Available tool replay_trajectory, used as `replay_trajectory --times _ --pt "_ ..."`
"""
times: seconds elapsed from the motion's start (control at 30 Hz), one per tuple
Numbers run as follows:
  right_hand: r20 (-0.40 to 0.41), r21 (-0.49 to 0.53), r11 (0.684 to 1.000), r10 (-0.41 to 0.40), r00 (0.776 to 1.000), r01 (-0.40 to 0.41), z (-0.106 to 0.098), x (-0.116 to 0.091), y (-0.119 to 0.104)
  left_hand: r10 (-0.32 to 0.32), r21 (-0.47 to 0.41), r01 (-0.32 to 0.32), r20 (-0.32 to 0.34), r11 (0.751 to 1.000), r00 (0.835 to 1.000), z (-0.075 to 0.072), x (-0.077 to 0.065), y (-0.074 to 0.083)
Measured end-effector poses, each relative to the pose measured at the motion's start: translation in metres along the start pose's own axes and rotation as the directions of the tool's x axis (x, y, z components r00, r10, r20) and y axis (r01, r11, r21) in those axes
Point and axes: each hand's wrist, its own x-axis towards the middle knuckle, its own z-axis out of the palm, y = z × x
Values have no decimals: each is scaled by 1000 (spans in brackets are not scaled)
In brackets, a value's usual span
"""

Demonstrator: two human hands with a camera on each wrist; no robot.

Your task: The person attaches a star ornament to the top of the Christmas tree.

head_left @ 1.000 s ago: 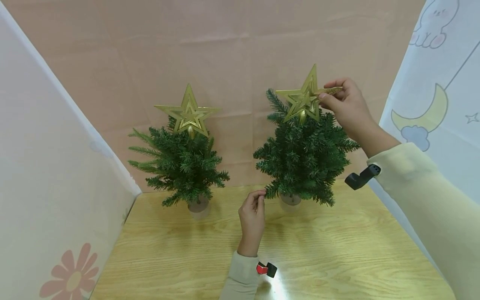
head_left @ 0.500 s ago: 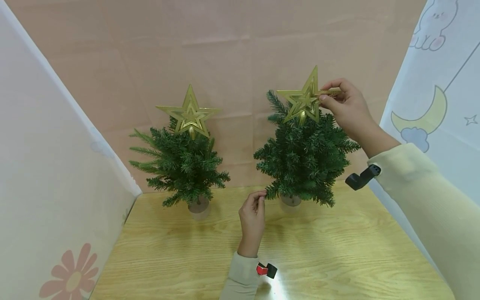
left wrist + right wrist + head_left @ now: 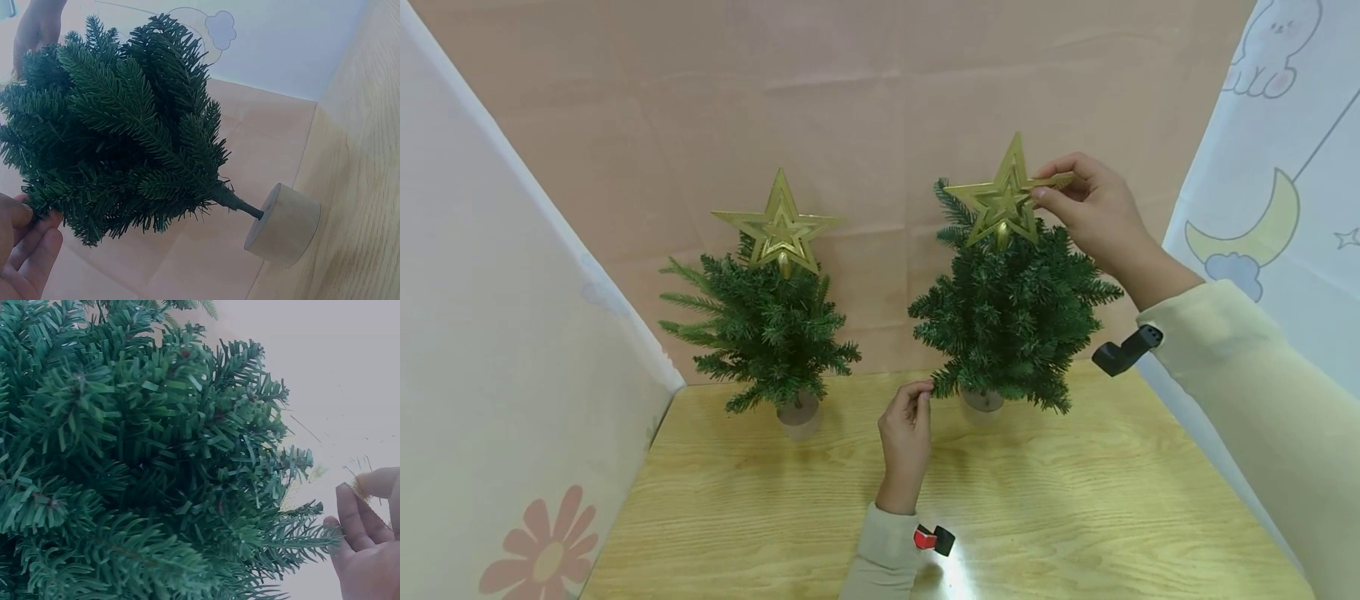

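Observation:
At the top of the right-hand small artificial Christmas tree is a gold star topper, leaning a little to the left. My right hand pinches the star's right point between thumb and fingers. The right wrist view shows those fingers beyond the dense branches, the star mostly hidden and washed out. Low on the same tree's left side, my left hand pinches a branch tip. In the left wrist view, its fingers close on the green needles, and the tree's round wooden base rests on the table.
Another small tree stands to the left, topped by its own upright gold star. Both trees are on a wood-grain table. A pinkish cloth hangs behind, and printed white panels flank the sides.
My right hand has shifted slightly left, and the star on the right tree has tilted left with it. The left hand stays at the branch tip.

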Motion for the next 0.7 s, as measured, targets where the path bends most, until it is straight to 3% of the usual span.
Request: replay_trajectory --times 0.4,0.7 --pt "-21 55 998 -16 1000 17 4 0 0 2 -10 -2 -10 1000 1000 -2 0 -1" --pt "-76 54 997 -46 996 51 9 4 -3 9 45 -10 18 999 1000 -6 6 -1"
